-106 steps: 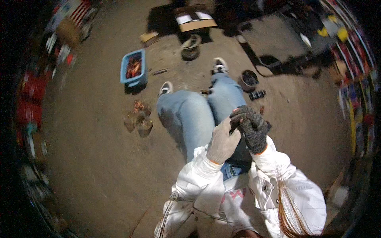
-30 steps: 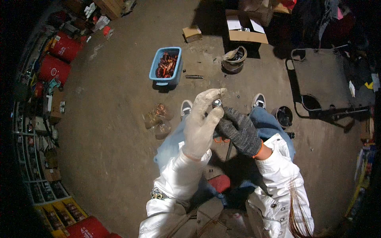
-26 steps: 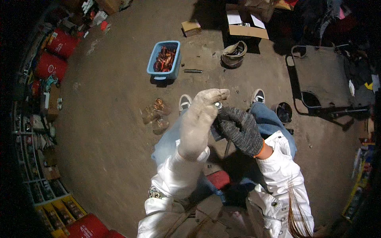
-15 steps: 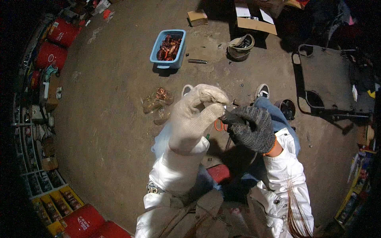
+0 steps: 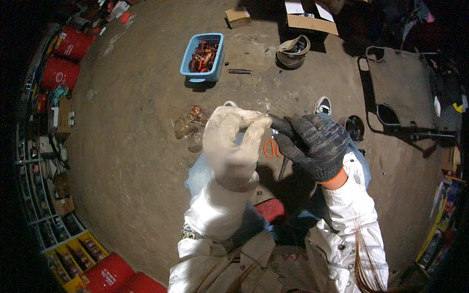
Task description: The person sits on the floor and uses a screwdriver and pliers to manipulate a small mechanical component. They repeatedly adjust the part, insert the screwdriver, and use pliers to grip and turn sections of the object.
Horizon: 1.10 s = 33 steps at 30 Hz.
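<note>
My left hand (image 5: 232, 139), in a pale knitted glove, has thumb and fingers pinched at one end of a dark cylindrical piece (image 5: 277, 122) held roughly sideways in front of my lap. My right hand (image 5: 315, 146), in a dark grey glove with an orange cuff, grips the piece from the other side; its exact shape is hidden by the fingers. Orange-handled scissors or pliers (image 5: 269, 149) show just below the hands, beside a dark upright bar (image 5: 282, 170). A red pad (image 5: 268, 210) lies lower, between my legs.
Ahead sit a blue tub (image 5: 205, 77) of copper-coloured parts, a short rod (image 5: 239, 71) and a bucket (image 5: 292, 61). Clear bags (image 5: 188, 129) lie left, a small bucket (image 5: 351, 127) right. A folding cot (image 5: 400, 88), cardboard box (image 5: 312, 24), red drums (image 5: 73, 44) and shelving (image 5: 34, 176) surround me.
My hands have risen from my lap toward the middle. Over the last second my right hand moved right and up, and the piece turned sideways, its shiny end now mostly hidden.
</note>
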Motion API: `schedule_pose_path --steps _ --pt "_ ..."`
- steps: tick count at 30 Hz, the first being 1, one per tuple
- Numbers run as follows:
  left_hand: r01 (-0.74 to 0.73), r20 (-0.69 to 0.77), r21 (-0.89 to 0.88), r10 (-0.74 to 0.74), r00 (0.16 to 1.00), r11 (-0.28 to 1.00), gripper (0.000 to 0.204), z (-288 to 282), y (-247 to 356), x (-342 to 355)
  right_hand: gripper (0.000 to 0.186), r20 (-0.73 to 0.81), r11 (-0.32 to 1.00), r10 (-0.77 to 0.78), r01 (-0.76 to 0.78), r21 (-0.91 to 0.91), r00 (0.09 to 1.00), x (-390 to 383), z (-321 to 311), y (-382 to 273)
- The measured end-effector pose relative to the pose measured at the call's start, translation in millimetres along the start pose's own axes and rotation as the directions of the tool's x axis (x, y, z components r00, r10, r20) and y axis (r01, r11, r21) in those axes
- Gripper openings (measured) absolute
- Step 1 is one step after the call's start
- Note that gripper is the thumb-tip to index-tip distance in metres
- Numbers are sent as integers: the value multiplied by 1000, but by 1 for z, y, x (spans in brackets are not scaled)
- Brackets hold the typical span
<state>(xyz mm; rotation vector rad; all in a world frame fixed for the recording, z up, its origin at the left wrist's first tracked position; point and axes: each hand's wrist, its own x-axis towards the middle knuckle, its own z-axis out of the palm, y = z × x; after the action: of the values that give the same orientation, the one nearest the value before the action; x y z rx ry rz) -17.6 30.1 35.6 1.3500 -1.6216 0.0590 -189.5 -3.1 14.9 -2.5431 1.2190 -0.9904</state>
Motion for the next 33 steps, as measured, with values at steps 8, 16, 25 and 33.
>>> schedule_pose_path --steps 8,16,25,33 --pt "426 101 -523 -443 891 738 9 12 -5 -10 35 6 1000 13 -13 2 1000 1 14 -7" --pt "491 514 -853 -455 727 -179 15 12 -5 -16 41 -90 998 -36 41 56 995 1 14 4" --pt "455 302 -629 -341 890 630 46 9 4 -8 44 -46 942 30 -13 336 998 -7 15 2" --pt "148 165 -344 -95 982 927 24 10 1 -11 57 -16 854 99 -77 515 995 12 1 6"
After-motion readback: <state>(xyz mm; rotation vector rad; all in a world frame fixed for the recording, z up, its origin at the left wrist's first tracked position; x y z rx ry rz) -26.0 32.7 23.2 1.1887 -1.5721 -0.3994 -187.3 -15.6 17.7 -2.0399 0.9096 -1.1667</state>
